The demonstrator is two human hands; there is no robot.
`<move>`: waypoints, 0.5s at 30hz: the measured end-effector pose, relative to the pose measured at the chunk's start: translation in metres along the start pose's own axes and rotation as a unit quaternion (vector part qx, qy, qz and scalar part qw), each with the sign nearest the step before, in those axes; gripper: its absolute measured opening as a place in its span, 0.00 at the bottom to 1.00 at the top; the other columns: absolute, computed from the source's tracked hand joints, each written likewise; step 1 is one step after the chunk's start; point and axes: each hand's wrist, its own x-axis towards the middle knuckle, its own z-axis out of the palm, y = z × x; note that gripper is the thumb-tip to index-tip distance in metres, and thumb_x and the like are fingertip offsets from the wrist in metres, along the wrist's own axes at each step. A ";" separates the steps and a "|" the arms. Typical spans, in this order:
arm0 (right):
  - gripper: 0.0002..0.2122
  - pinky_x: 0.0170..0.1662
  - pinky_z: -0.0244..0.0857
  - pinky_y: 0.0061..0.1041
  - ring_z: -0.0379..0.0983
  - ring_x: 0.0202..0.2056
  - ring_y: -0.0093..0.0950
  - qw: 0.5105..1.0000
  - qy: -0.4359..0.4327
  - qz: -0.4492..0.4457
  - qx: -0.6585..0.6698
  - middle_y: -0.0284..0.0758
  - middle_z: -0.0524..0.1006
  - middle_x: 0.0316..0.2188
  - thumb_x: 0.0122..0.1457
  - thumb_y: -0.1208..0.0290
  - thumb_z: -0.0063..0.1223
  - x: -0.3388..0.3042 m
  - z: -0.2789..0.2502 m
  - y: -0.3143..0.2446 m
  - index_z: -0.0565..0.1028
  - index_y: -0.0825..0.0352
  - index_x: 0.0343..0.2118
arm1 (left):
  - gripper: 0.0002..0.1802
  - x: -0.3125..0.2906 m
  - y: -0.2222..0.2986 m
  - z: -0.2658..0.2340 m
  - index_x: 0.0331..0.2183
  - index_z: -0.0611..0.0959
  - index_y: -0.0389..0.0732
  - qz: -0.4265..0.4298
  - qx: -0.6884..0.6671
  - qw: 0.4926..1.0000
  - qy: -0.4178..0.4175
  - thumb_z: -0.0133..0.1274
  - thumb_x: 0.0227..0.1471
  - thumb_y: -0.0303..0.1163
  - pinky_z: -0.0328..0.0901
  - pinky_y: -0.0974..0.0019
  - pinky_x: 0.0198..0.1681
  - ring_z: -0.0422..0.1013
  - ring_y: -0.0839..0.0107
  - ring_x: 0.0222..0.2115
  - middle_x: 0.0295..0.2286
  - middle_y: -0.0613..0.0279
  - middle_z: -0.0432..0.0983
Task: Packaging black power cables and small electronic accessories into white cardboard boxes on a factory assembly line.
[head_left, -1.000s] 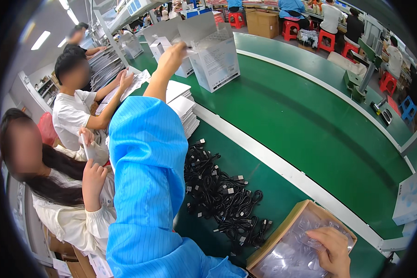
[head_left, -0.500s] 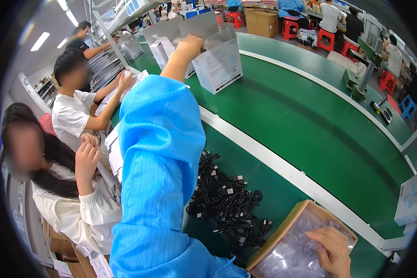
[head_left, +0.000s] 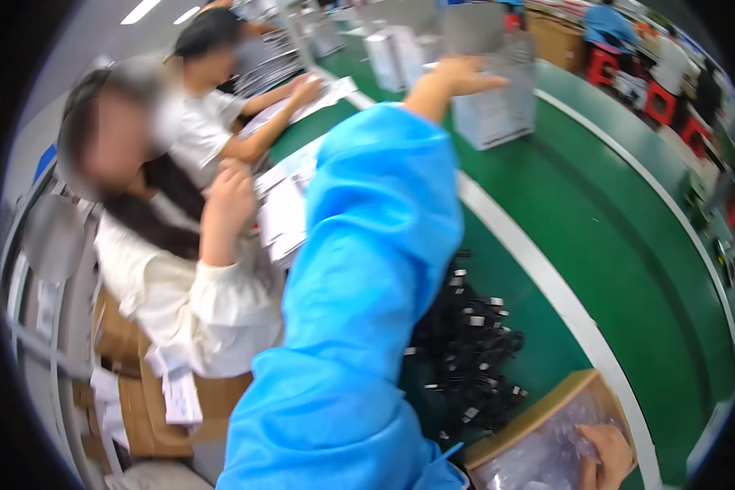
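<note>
My left arm, in a blue sleeve, stretches across to the far side. My left hand (head_left: 457,79) is beside the near rim of a white printed carton (head_left: 498,118) with raised grey flaps. Its fingers look stretched out and hold nothing visible, though motion blurs them. At the lower right my right hand (head_left: 611,447) reaches into a brown cardboard box (head_left: 539,408) of clear plastic pieces (head_left: 531,457). Its fingers are curled and seem closed on one of these pieces. Between the arms lies a pile of black USB cables (head_left: 474,351) on the green surface.
A white rail (head_left: 563,302) divides my work surface from the green conveyor (head_left: 612,237). Another white carton (head_left: 396,57) stands left of the first. Two people sit close on the left, near white papers (head_left: 286,204). Brown cartons (head_left: 147,416) lie at the lower left.
The whole view has swung left, so things sit further right in the picture. My left hand has come out of the carton and its fingers have spread. My right hand stays in the cardboard box.
</note>
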 end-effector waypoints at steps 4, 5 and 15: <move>0.12 0.51 0.63 0.32 0.72 0.43 0.38 0.999 0.012 0.040 0.019 0.44 0.75 0.41 0.56 0.82 0.45 -0.005 0.013 0.008 0.73 0.71 0.43 | 0.51 -0.009 -0.012 -0.007 0.51 0.73 0.41 0.047 0.086 0.995 -0.014 0.47 0.37 0.74 0.60 0.56 0.53 0.65 0.52 0.52 0.50 0.46 0.68; 0.11 0.50 0.63 0.30 0.72 0.43 0.37 0.993 0.021 0.095 0.060 0.43 0.75 0.41 0.57 0.82 0.45 -0.007 0.015 0.007 0.73 0.71 0.43 | 0.49 -0.011 -0.014 -0.011 0.50 0.73 0.40 0.022 0.041 0.998 -0.036 0.50 0.36 0.71 0.61 0.56 0.52 0.65 0.52 0.51 0.51 0.46 0.67; 0.08 0.46 0.65 0.23 0.71 0.39 0.28 0.995 0.056 0.048 0.071 0.41 0.74 0.39 0.59 0.82 0.45 -0.012 0.006 0.012 0.72 0.74 0.41 | 0.26 -0.037 0.008 0.026 0.39 0.79 0.38 -0.036 -0.206 0.935 0.287 0.62 0.36 0.42 0.65 0.56 0.47 0.70 0.50 0.43 0.39 0.47 0.74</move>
